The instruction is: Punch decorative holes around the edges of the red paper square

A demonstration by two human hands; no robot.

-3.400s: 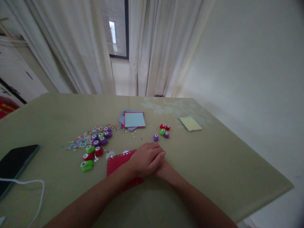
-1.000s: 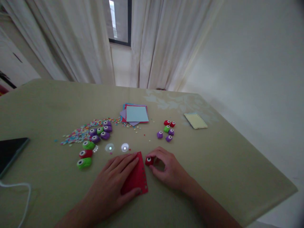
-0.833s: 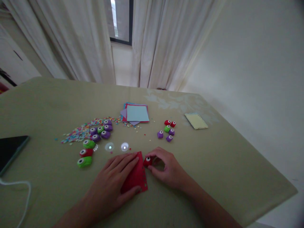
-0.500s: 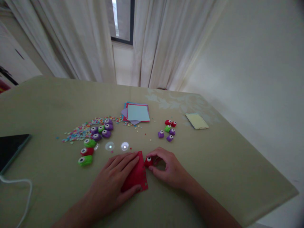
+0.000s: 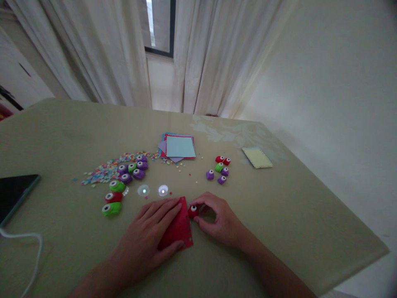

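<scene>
My left hand (image 5: 149, 231) lies flat on a square of red paper (image 5: 176, 231), its fingers stretched out and together. Small holes run along the paper's right edge. At that edge, my right hand (image 5: 218, 217) pinches a small red craft punch (image 5: 193, 211) with an eye on it between thumb and fingers. The punch meets the edge; whether the paper is inside its slot I cannot tell. Two clear round lids (image 5: 163, 190) lie just beyond my left hand.
Purple, green and red eye punches (image 5: 138, 174) stand at left beside scattered paper confetti (image 5: 105, 171). More punches (image 5: 219, 167) sit beyond my right hand. A stack of coloured paper (image 5: 180, 147), a cream paper (image 5: 257, 157) and a dark tablet (image 5: 15, 194) with a white cable (image 5: 39, 248) lie around.
The red punch has shifted very slightly left at the paper's edge. Both hands stay almost where they were.
</scene>
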